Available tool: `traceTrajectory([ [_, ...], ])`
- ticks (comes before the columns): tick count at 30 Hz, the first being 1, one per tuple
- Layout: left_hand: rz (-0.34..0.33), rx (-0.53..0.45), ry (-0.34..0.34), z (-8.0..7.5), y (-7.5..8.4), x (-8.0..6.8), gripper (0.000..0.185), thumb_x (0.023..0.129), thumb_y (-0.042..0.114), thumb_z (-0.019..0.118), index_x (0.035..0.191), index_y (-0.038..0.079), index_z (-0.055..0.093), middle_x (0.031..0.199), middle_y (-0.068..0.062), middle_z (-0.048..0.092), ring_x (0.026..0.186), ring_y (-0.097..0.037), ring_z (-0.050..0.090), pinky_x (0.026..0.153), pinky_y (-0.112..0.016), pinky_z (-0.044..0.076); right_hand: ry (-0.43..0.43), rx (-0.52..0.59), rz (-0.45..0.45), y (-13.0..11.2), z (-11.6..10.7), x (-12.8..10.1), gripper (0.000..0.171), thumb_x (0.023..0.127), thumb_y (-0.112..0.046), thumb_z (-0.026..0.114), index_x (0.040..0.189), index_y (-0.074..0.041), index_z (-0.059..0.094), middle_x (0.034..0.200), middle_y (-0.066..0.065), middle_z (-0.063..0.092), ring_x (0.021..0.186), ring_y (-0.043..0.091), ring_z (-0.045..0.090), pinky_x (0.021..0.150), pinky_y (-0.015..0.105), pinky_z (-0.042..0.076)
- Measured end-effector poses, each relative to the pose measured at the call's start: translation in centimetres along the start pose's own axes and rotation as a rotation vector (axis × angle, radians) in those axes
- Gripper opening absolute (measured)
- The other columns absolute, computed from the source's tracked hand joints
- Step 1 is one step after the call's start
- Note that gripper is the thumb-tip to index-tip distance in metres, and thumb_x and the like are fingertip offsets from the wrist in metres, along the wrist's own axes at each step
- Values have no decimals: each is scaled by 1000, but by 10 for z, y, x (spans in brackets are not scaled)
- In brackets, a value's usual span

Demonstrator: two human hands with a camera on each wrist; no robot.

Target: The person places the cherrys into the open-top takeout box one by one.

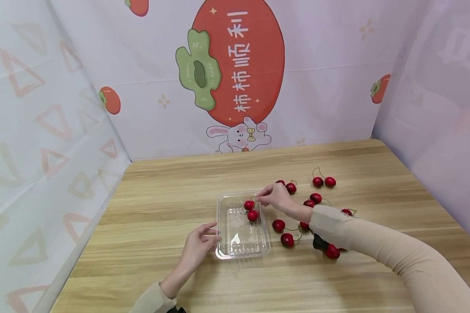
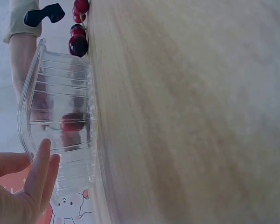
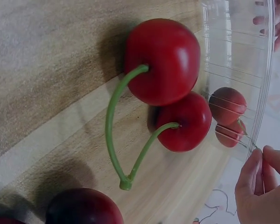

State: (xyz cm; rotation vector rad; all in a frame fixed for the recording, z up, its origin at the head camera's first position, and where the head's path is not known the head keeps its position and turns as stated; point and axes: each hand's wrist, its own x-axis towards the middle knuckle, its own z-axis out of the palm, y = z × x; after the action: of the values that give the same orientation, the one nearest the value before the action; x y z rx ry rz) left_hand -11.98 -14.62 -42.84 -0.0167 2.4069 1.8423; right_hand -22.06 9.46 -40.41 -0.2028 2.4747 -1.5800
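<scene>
Pinching a joined pair of red cherries (image 1: 252, 216) by the stem, between the thumb and fingertips of the right hand (image 1: 276, 198); holding that pair inside a clear plastic tray (image 1: 239, 237), toward its far right corner; leaving contact between fruit and tray floor unclear; resting the left hand (image 1: 197, 248) at the left side of the tray, with fingers loosely extended and released rather than clenched, touching the outer wall in the left wrist view; standing the tray open side up on a wood-grain table (image 1: 160, 261); showing a second pair (image 1: 287, 240) just right of the tray, lying on the wood and linked by a forked green stem; scattering more cherries (image 1: 323, 182) farther right, some just behind the right hand, others partly hidden beneath the right sleeve (image 1: 376, 243); wearing a black device (image 1: 320, 241) near the right cuff; facing a pale cloth backdrop (image 1: 321, 104), printed with a big red fruit (image 1: 254, 56) and a white rabbit (image 1: 239, 135); bordering the table on the left with a white cloth (image 1: 23, 126) bearing faint triangles.
</scene>
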Motion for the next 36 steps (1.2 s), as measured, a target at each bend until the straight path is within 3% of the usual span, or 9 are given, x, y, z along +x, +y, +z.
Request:
traceTrajectory([
  [7, -4, 1, 6, 0, -2, 1, 42, 78, -2, 61, 118, -9, 49, 97, -21, 59, 80, -25, 63, 63, -32, 56, 7, -46, -52, 1, -2, 1, 12, 74, -4, 68, 81, 6, 68, 70, 14, 66, 60, 21, 62, 60, 39, 54],
  [14, 5, -9, 6, 1, -1, 0, 43, 79, -2, 61, 118, -11, 47, 97, -23, 59, 80, -28, 62, 62, -33, 56, -18, -22, -36, 1, -7, 2, 18, 78, -8, 66, 90, 5, 66, 81, 20, 66, 73, 33, 63, 69, 43, 54],
  [25, 0, -2, 15, 1, -2, 1, 42, 78, -2, 61, 118, -10, 49, 96, -22, 59, 79, -25, 63, 62, -33, 56, -72, -32, -71, 5, -28, 10, 26, 81, -10, 63, 99, 9, 61, 85, 18, 65, 81, 38, 60, 72, 43, 54],
  [29, 8, 0, 12, 1, -1, 1, 42, 78, -2, 61, 117, -10, 49, 96, -22, 59, 79, -26, 63, 62, -32, 56, -80, -61, -92, 7, -39, 16, 27, 81, -9, 62, 99, 11, 60, 84, 18, 65, 79, 35, 60, 69, 39, 55],
  [32, 7, 0, 9, 1, -1, 1, 42, 78, -2, 61, 118, -11, 48, 96, -23, 59, 79, -26, 63, 62, -33, 56, -83, -92, -69, 9, -48, 21, 26, 82, -10, 62, 99, 8, 61, 85, 20, 64, 73, 30, 60, 59, 32, 54],
  [36, 2, -2, 6, 1, -2, 0, 42, 78, -3, 60, 118, -10, 48, 97, -24, 59, 79, -27, 62, 62, -32, 56, -95, -152, -62, 13, -61, 26, 27, 84, -12, 60, 103, 7, 60, 91, 19, 64, 76, 30, 60, 62, 35, 54],
])
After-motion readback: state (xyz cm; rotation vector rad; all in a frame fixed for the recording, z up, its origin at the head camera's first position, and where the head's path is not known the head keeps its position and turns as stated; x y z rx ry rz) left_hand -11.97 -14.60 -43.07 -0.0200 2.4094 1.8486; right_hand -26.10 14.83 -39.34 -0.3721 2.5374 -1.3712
